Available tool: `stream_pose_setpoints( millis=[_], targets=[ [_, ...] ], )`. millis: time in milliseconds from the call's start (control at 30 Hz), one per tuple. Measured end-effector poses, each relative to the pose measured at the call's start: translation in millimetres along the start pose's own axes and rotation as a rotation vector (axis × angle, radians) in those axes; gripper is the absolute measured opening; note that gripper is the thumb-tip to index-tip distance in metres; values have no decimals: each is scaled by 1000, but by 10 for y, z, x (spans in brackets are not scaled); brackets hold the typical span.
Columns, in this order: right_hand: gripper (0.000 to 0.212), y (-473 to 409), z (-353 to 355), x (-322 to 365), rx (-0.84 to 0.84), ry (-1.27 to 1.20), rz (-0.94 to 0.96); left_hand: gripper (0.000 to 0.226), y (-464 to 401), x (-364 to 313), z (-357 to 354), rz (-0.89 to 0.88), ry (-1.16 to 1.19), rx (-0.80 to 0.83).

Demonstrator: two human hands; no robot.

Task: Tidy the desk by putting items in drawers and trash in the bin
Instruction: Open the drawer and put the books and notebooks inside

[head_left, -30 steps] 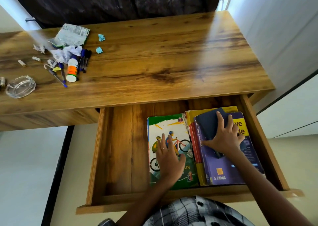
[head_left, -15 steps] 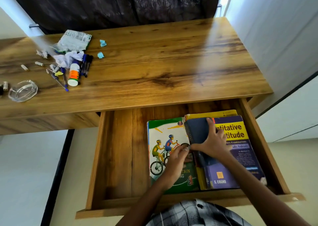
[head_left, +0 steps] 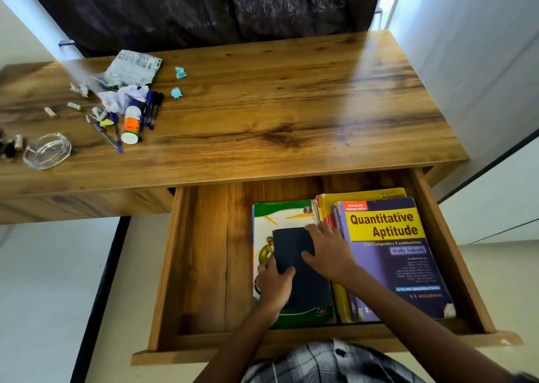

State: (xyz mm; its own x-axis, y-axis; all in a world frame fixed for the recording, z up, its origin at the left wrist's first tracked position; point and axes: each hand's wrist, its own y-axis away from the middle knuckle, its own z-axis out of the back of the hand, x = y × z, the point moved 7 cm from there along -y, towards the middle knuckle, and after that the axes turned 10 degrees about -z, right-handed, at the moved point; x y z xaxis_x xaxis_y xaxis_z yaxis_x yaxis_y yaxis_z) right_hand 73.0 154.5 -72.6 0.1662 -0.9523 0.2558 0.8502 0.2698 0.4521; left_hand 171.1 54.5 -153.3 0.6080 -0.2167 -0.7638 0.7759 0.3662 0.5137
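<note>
Dark notebook [head_left: 294,254] lies lengthwise on the green book [head_left: 284,216] in our drawer [head_left: 204,266]; our left hand [head_left: 274,283] pinches its near-left corner, our right hand [head_left: 329,251] presses flat on its right edge.

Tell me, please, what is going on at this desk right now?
A person is tidying a wooden desk and has its drawer pulled open. Both hands are on a dark notebook lying on the green cycling book: the left hand grips its near left edge, the right hand rests on its right side. A purple book lies alongside. Pens, a bottle and crumpled paper remain on the desktop.
</note>
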Motion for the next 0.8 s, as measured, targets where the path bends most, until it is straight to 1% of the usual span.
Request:
stream_pose_setpoints(
  millis=[67,167,233,300,333,433,567,667,800],
  targets=[
    [57,-98,36,122,-2,34,80,44,38,-79,10,-24,39,27],
    [55,-151,-105,216,79,136,152,46,129,-155,-8,-46,111,82],
    [55,-132,-165,189,53,214,141,54,199,-185,-50,-38,128,113],
    [56,-93,-177,122,4,252,121,70,209,-136,-91,-20,103,109],
    [56,-70,-186,83,-11,263,121,74,218,-115,-110,-6,91,117],
    [57,-11,-210,13,-43,282,148,67,268,-127,-143,9,98,146],
    [58,16,-205,72,-12,364,179,69,338,-114,-158,49,142,147],
    [60,50,-226,91,14,431,219,60,409,-109,-160,63,137,167],
    [62,56,-216,102,32,439,253,50,421,-133,-140,38,140,173]
  ],
)
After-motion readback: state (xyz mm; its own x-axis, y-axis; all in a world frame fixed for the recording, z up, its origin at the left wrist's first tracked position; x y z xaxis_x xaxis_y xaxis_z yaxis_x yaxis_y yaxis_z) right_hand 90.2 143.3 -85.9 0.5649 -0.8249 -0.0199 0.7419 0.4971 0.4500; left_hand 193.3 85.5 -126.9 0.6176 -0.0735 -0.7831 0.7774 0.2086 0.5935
